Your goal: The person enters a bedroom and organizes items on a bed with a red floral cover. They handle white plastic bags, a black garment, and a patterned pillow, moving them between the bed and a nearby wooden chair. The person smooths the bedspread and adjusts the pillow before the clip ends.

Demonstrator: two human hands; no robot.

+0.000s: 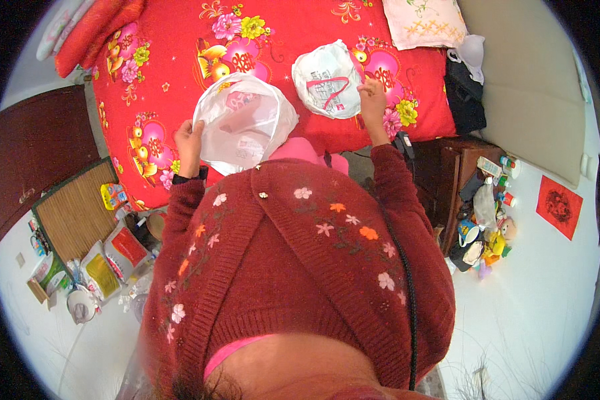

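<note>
A white, partly see-through bag (283, 130) with a round open mouth sits at the bed's near edge, in front of me. My left hand (189, 145) pinches its rim on the left side. Through the mouth, folds and a reddish patch show inside. To the right lies a smaller, roundish white bag (319, 67) with dark print and pink straps (337, 97). My right hand (373, 103) is at this bag's right edge, fingers drawn together on it; the exact grip is partly hidden.
A red flowered cover (173, 40) spreads over the bed. A pale embroidered pillow (425, 23) and dark clothing (465, 97) lie at its right. On the right stands a brown cabinet (440, 173) loaded with small items; packets (123, 247) and a bamboo mat (77, 210) are at the left.
</note>
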